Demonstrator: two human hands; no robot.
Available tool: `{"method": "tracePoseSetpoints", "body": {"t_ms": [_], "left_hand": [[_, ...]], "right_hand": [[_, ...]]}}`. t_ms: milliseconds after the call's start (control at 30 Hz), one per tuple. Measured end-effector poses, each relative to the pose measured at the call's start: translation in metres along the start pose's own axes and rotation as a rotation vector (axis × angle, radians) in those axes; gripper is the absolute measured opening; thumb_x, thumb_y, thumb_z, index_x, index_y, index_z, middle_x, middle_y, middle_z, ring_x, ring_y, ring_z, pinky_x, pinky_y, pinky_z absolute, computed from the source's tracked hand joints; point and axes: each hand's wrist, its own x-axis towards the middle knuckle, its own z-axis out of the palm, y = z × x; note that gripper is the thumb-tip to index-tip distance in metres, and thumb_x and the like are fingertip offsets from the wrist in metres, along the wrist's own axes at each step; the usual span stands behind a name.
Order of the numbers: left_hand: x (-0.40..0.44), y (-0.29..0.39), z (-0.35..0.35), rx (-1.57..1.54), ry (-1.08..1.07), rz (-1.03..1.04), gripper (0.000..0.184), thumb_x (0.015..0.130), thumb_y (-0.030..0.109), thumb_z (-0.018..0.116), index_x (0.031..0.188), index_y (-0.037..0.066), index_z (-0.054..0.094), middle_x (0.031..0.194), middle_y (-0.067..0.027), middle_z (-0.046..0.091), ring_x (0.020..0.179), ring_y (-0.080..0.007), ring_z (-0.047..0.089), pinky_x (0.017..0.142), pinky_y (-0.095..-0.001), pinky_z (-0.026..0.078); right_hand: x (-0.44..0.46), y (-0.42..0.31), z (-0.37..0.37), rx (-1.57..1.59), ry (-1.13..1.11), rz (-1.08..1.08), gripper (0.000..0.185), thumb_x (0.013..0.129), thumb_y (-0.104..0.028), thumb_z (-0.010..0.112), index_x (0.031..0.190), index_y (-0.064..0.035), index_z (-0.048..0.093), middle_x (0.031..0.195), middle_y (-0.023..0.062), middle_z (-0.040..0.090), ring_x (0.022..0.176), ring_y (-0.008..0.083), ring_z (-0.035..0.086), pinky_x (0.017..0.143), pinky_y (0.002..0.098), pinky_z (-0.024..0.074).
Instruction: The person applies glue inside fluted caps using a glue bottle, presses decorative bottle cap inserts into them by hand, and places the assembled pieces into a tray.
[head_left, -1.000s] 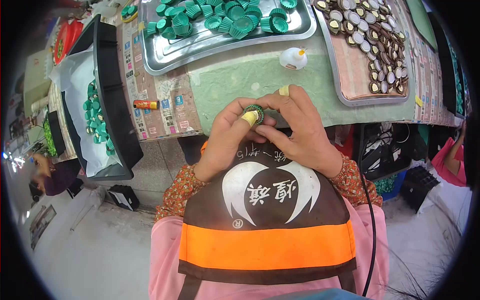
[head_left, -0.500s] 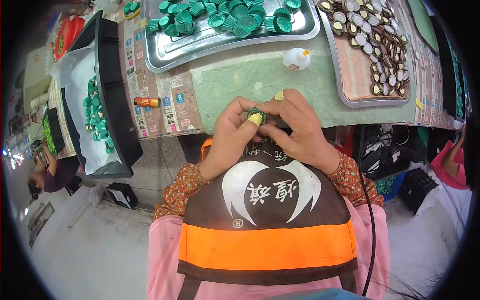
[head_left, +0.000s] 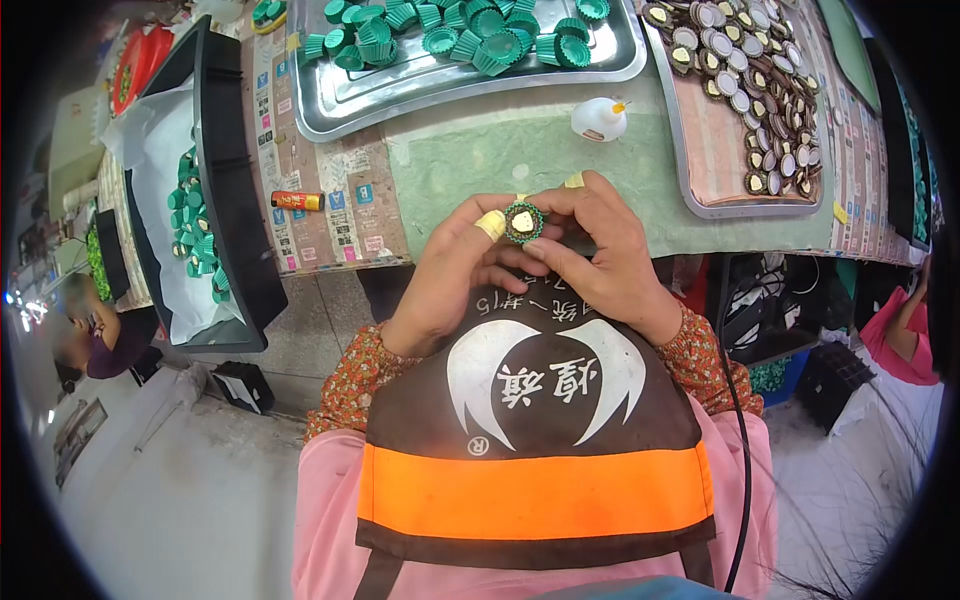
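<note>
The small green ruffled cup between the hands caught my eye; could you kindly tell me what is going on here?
A person holds the small green ruffled cup at its edges with the fingers of the left hand and right hand. Its open side faces up, showing a pale piece inside. Beyond the hands, green cups lie in one metal tray and brown-rimmed discs in another. A white bottle stands between the trays.

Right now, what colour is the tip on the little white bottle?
The tip is orange-yellow, clearest in the head view.
</note>
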Motion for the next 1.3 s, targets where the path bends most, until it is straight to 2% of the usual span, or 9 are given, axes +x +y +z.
{"method": "tracePoseSetpoints", "body": {"t_ms": [433,533,633,767,867,1000,1100,1200,1300], "left_hand": [[0.001,-0.004,0.002,0.067,0.018,0.024,0.021,0.105,0.024,0.053,0.118,0.007,0.050,0.115,-0.0139,0.070,0.092,-0.0152,0.070,0.072,-0.0260,0.058],[0.000,-0.007,-0.010,0.048,0.079,0.141,0.019,0.104,0.022,0.053,0.114,0.006,0.051,0.113,-0.0153,0.071,0.090,-0.0151,0.070,0.071,-0.0255,0.057],[-0.010,0.009,-0.039,-0.025,0.186,0.461,0.028,0.104,0.023,0.056,0.124,0.004,0.053,0.118,-0.0190,0.069,0.095,-0.0156,0.070,0.065,-0.0237,0.057],[-0.036,0.046,-0.111,-0.471,0.109,0.902,0.055,0.104,0.024,0.055,0.150,0.001,0.037,0.147,-0.0179,0.053,0.109,-0.0235,0.066,0.084,-0.0336,0.058],[-0.058,0.071,-0.143,-0.720,0.083,1.055,0.058,0.104,0.025,0.053,0.152,0.000,0.032,0.151,-0.0157,0.049,0.109,-0.0276,0.066,0.085,-0.0365,0.058],[-0.054,0.078,-0.130,-0.824,-0.020,0.966,0.053,0.105,0.023,0.049,0.151,0.002,0.034,0.146,-0.0153,0.054,0.108,-0.0269,0.067,0.083,-0.0372,0.059],[-0.032,0.075,-0.129,-0.397,0.193,0.845,0.042,0.105,0.030,0.052,0.138,0.004,0.052,0.132,-0.0079,0.063,0.095,-0.0233,0.066,0.075,-0.0337,0.057],[-0.004,0.095,-0.085,0.543,0.550,0.671,0.034,0.099,0.023,0.060,0.131,0.013,0.061,0.115,-0.0039,0.066,0.086,-0.0236,0.063,0.073,-0.0350,0.053],[0.032,0.106,-0.065,1.325,0.797,0.832,0.029,0.093,0.019,0.065,0.122,0.019,0.066,0.104,-0.0046,0.065,0.088,-0.0271,0.063,0.075,-0.0393,0.051]], "right_hand": [[0.000,-0.004,0.000,-0.131,-0.021,-0.083,0.036,0.078,-0.006,0.077,0.112,-0.0043,0.066,0.090,0.0130,0.054,0.082,0.0313,0.054,0.070,0.0394,0.0448],[0.000,-0.007,0.001,-0.144,0.005,-0.102,0.031,0.079,-0.004,0.076,0.110,-0.0038,0.067,0.090,0.0131,0.056,0.081,0.0308,0.055,0.069,0.0383,0.0456],[-0.001,-0.010,-0.006,-0.120,0.059,-0.073,0.025,0.082,-0.002,0.074,0.106,-0.0031,0.069,0.090,0.0123,0.059,0.079,0.0273,0.057,0.067,0.0350,0.0466],[-0.001,-0.009,-0.024,-0.154,0.207,-0.061,0.017,0.087,0.001,0.070,0.104,-0.0018,0.071,0.090,0.0081,0.063,0.074,0.0160,0.056,0.065,0.0273,0.0458],[-0.002,-0.003,-0.036,-0.156,0.331,-0.029,0.015,0.092,0.002,0.067,0.107,-0.0002,0.069,0.093,0.0049,0.060,0.076,0.0111,0.054,0.069,0.0247,0.0451],[-0.003,0.006,-0.045,-0.042,0.387,0.038,0.026,0.094,0.001,0.065,0.120,-0.0006,0.062,0.099,0.0031,0.054,0.084,0.0095,0.053,0.077,0.0231,0.0447],[-0.002,0.012,-0.038,0.013,0.465,0.053,0.035,0.093,-0.001,0.067,0.127,-0.0017,0.059,0.105,0.0045,0.055,0.090,0.0108,0.053,0.077,0.0240,0.0451],[0.009,0.006,-0.034,-0.196,0.448,0.062,0.046,0.090,-0.004,0.071,0.133,-0.0035,0.056,0.112,0.0066,0.054,0.096,0.0148,0.053,0.079,0.0276,0.0461],[0.023,-0.004,-0.029,-0.334,0.386,0.042,0.050,0.088,-0.007,0.073,0.135,-0.0047,0.056,0.116,0.0093,0.054,0.099,0.0196,0.053,0.080,0.0313,0.0466]]}}
